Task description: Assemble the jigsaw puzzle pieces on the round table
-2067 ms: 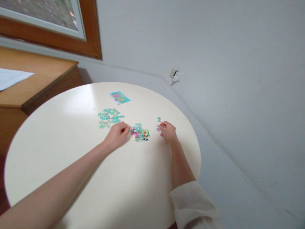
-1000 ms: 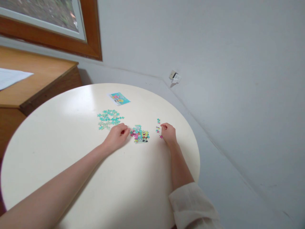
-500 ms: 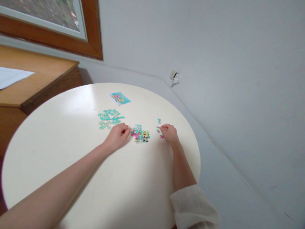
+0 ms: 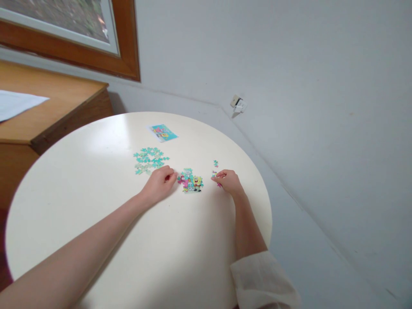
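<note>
A partly joined jigsaw puzzle (image 4: 190, 181) with cartoon figures in pink, teal and yellow lies on the round white table (image 4: 135, 253). Just left of it rests my left hand (image 4: 160, 181), its fingers curled and thumb pressed to the forefinger; whatever they may hold is hidden. To the puzzle's right, my right hand (image 4: 229, 181) reaches down with fingertips together on a small puzzle piece (image 4: 214, 173), partly covered by the fingers. Another loose teal piece (image 4: 216, 163) sits just beyond them, and a pink piece (image 4: 219, 185) shows under the hand.
Several loose teal and pale green pieces (image 4: 150, 158) lie in a cluster beyond my left hand. Farther back is a picture card (image 4: 163, 132) with similar figures. A wooden cabinet (image 4: 71, 92) stands at the left, and a wall with a plugged socket (image 4: 237, 104) rises behind the table.
My right hand's fingertips have shifted slightly left and toward me among the small pieces, with the fingers straighter. My left hand stays beside the joined puzzle.
</note>
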The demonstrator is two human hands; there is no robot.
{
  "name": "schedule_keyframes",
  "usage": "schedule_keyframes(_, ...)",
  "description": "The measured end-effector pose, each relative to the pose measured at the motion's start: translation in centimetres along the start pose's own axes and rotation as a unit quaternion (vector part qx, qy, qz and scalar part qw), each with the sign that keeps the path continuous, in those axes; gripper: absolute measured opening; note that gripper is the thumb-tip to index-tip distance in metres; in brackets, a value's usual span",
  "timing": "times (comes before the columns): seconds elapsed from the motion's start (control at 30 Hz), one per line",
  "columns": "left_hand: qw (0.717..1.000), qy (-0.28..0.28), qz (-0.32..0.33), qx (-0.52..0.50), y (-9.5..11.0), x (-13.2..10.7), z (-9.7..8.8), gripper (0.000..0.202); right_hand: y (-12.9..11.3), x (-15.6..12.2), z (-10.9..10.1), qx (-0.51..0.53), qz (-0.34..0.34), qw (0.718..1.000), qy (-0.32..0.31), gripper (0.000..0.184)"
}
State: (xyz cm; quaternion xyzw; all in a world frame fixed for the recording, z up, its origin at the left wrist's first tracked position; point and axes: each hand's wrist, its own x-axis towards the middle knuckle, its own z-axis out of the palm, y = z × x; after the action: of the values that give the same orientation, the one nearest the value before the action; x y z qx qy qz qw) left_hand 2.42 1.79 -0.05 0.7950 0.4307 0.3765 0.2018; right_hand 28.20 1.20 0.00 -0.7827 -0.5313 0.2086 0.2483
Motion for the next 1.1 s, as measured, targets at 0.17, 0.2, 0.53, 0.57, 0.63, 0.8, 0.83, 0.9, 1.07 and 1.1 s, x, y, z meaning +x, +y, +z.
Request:
schedule_keyframes(0.17, 1.000, 0.004, -0.003, 0.002, 0.1, 0.0, -0.1, 0.033, -0.4, -0.2, 0.0, 0.017, -0.005, 1.000, -0.002, 0.015)
schedule_keyframes(0.2, 1.000, 0.004, -0.005, 0.002, 0.1, 0.0, -0.1, 0.033, -0.5, -0.2, 0.0, 0.020, -0.005, 1.000, -0.002, 0.015)
schedule_keyframes(0.53, 1.000, 0.002, 0.000, 0.004, 0.0, 0.0, -0.1, 0.032, -0.6, -0.2, 0.2, 0.073, -0.016, 0.997, 0.017, 0.014)
schedule_keyframes(0.57, 1.000, 0.003, 0.000, 0.003, 0.0, 0.0, 0.0, 0.032, -0.6, -0.2, 0.3, 0.082, -0.012, 0.997, 0.012, 0.014)
schedule_keyframes(0.63, 1.000, 0.005, 0.002, 0.000, 0.0, 0.0, 0.0, 0.032, -0.5, -0.1, 0.3, 0.098, -0.008, 0.995, 0.002, 0.013)
schedule_keyframes(0.8, 1.000, 0.000, -0.002, -0.005, 0.2, 0.0, -0.1, 0.033, -0.5, 0.2, 0.6, 0.141, -0.007, 0.990, -0.010, 0.012)
schedule_keyframes(0.83, 1.000, -0.003, -0.005, -0.006, 0.3, 0.0, -0.1, 0.033, -0.5, 0.2, 0.7, 0.148, -0.005, 0.989, -0.012, 0.012)
schedule_keyframes(0.9, 1.000, -0.005, -0.010, -0.006, 0.3, 0.0, -0.1, 0.033, -0.5, 0.3, 0.8, 0.157, -0.011, 0.987, -0.014, 0.014)
schedule_keyframes(1.07, 1.000, -0.004, -0.009, 0.000, 0.1, 0.0, 0.1, 0.032, -0.8, 0.3, 1.2, 0.163, -0.083, 0.983, -0.006, 0.022)
schedule_keyframes(1.1, 1.000, -0.004, -0.008, 0.001, 0.0, 0.0, 0.1, 0.032, -1.0, 0.2, 1.3, 0.170, -0.097, 0.981, -0.008, 0.022)
